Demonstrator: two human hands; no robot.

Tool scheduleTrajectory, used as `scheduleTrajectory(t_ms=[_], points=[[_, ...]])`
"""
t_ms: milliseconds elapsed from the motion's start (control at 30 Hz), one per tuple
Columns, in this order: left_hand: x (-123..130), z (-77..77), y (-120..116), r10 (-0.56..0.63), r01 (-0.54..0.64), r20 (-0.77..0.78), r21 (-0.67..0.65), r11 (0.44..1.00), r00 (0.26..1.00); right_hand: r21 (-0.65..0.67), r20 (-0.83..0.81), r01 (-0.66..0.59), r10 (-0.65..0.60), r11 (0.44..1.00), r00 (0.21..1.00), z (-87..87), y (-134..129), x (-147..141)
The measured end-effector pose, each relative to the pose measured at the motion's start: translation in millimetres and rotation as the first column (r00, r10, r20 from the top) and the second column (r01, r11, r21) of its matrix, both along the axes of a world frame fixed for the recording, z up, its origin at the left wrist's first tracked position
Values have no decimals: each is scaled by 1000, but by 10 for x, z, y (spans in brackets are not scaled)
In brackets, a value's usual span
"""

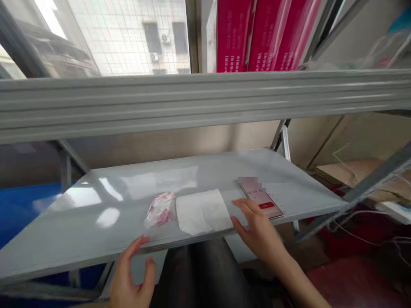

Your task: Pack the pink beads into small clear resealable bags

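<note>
A grey metal shelf [180, 205] runs across the head view, with my hands at its front edge. A folded white paper napkin [202, 211] lies on it near the front. To its left is a transparent packet with red print [159, 209]. A smartphone [261, 201] lies to the right, its lit screen showing a red button. My right hand [257, 226] holds nothing, its fingers apart and next to the napkin's right edge, just in front of the phone. My left hand [133, 273] is open and empty, with its fingers at the shelf's front edge below the packet.
A grey shelf beam [205, 102] crosses above at head height. Magenta boxes [260, 34] stand on top of it, beside a meshed window [128, 38]. A blue surface [28, 214] shows at left. Loose white cables [362, 231] hang over red material at lower right.
</note>
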State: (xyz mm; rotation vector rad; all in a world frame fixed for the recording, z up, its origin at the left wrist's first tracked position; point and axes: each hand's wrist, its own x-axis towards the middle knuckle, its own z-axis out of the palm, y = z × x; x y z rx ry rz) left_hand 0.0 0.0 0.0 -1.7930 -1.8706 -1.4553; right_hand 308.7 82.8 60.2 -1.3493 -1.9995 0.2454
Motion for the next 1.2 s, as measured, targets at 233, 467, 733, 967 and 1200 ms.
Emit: scheduleTrajectory(t_ms=[233,467,733,967,1200], points=[[22,187,233,-71,91,-206,92,992,976,75,70,-187,182,979,981,-176,-120,-441],[-20,179,453,-138,142,-319,-13,990,937,-21,201,-237,236,971,951,-246,-211,-584],[-173,24,617,-186,147,-362,-132,980,914,15,160,-307,301,952,940,-102,-50,-875],[-260,146,640,-155,145,-169,-74,987,973,8,230,-517,502,856,834,25,147,-1447],[-417,298,652,9,13,126,-175,984,992,77,42,-519,517,851,855,123,169,-1524]])
